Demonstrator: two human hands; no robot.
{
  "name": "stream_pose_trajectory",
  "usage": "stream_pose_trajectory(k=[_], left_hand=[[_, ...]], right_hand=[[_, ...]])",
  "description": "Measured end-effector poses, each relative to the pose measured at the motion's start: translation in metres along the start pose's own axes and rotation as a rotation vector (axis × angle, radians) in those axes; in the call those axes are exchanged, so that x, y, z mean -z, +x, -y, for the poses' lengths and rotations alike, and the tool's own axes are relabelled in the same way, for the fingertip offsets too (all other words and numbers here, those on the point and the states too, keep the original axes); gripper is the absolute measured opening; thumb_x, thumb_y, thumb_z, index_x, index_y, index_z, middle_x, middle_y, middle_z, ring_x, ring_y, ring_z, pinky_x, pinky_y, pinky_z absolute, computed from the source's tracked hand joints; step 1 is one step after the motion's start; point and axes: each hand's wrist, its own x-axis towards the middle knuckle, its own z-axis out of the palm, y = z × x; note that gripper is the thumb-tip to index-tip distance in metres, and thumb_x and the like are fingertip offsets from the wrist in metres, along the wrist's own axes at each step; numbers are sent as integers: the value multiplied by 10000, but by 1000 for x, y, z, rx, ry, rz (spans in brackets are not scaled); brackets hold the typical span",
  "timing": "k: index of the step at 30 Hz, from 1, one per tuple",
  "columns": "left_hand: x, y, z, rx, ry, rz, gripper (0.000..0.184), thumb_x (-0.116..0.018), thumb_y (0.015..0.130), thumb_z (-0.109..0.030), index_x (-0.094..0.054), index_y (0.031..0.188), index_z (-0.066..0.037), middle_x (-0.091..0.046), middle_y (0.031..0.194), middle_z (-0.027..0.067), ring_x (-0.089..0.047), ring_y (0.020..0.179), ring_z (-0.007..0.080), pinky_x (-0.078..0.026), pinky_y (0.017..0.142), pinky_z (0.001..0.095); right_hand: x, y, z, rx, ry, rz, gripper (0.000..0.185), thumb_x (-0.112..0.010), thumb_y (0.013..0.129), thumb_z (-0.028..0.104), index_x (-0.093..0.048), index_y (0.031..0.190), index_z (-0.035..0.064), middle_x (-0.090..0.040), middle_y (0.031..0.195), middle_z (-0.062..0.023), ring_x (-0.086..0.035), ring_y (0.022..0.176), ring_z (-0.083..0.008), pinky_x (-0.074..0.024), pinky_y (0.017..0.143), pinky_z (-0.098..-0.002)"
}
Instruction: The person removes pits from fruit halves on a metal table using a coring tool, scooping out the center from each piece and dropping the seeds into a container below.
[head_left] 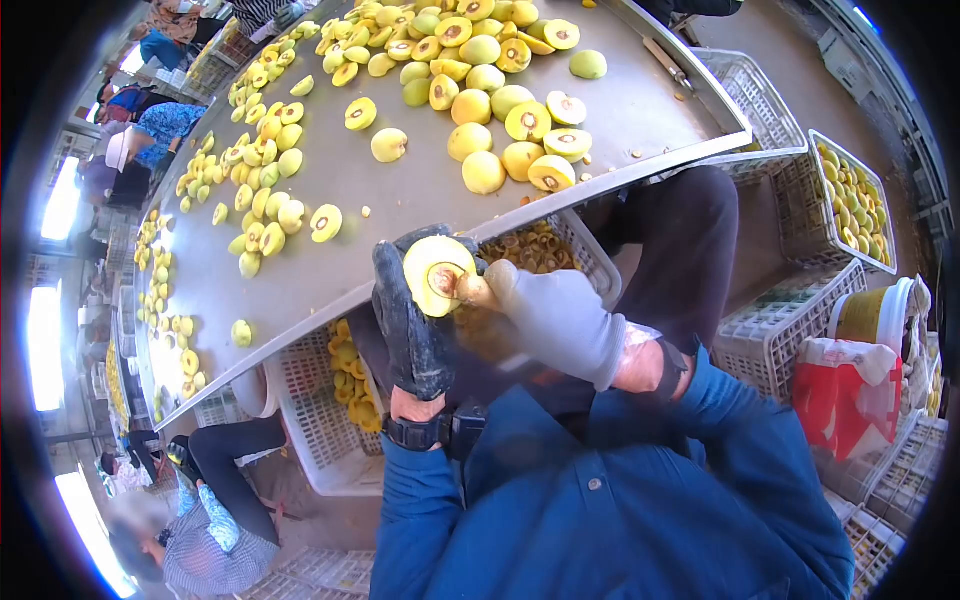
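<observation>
My left hand (412, 330), in a dark, stained glove, is closed around a halved yellow peach (428, 268), its cut face turned up with the brown pit hollow showing. My right hand (560, 315), in a pale grey glove, is closed close against that face. A short brownish piece (476, 291) sticks out from its fingers to the pit hollow; whether it is a tool's handle or end I cannot tell. Both hands are just off the near edge of the metal table (420, 195). On it lie many cut peach halves (528, 121), several with pits in them.
A knife (667, 62) lies by the table's right rim. Below the edge stand a crate of fruit scraps (600, 262) and a white crate with yellow pieces (325, 440). Right are a full peach crate (850, 200) and a bucket (872, 318). A co-worker (215, 545) sits at left.
</observation>
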Motion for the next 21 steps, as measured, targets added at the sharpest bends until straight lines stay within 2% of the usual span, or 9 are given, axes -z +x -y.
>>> stream_pose_trajectory(k=[1,4,7,8,11,15,16,20,21], left_hand=[[1,3,-2,-5,-8,8,397,-565,990,-287,-526,1213,40,-650,1120,139,-628,1014,202,-499,914,330],[-12,8,-5,-103,-165,-256,400,-582,972,-201,-501,1272,50,-637,1164,153,-626,1055,220,-496,938,333],[-14,6,-8,-104,65,-332,469,-630,925,-140,-474,1320,57,-613,1215,178,-606,1108,255,-483,968,366],[-5,4,-11,-110,220,-265,495,-648,906,-133,-471,1327,59,-604,1227,188,-597,1120,275,-476,976,383],[17,-4,-7,-142,489,-138,520,-684,879,-161,-493,1311,56,-607,1198,202,-603,1079,318,-469,968,407],[23,1,1,-105,380,-53,522,-664,885,-202,-497,1315,43,-603,1203,208,-605,1068,343,-468,963,421],[23,-3,-4,-118,235,7,511,-638,892,-201,-495,1324,32,-567,1267,217,-574,1130,360,-460,965,431],[17,-46,13,-169,281,-69,513,-638,893,-189,-489,1334,27,-549,1290,218,-558,1153,362,-451,976,429],[18,-56,20,-172,342,-81,514,-639,893,-186,-488,1336,25,-545,1296,218,-554,1159,362,-449,979,428]], right_hand=[[0,2,0,6,53,1,273,-679,877,264,-527,966,55,-661,731,-147,-648,570,-333,-494,494,-408],[25,10,27,-584,1210,220,284,-666,891,223,-548,1055,23,-670,768,-187,-643,597,-361,-500,534,-400],[-7,19,11,-190,998,-209,296,-663,893,191,-559,1113,22,-672,847,-212,-640,672,-373,-505,584,-374],[12,22,5,-126,518,-206,279,-689,867,191,-579,1081,49,-662,901,-180,-643,769,-365,-517,628,-377],[29,32,7,154,191,-133,302,-712,838,208,-591,1081,77,-646,918,-151,-641,805,-366,-517,647,-409],[20,20,11,104,272,-226,347,-738,820,266,-583,1062,73,-623,866,-157,-632,799,-386,-498,650,-447],[17,16,14,-2,504,-261,364,-740,834,302,-574,1037,51,-622,865,-170,-622,794,-404,-494,646,-444],[18,21,15,-262,400,-201,357,-736,834,287,-563,1037,50,-621,883,-170,-618,786,-407,-493,645,-449],[21,25,13,-172,336,-197,363,-735,827,241,-568,1084,46,-634,906,-167,-634,809,-387,-503,678,-422]])
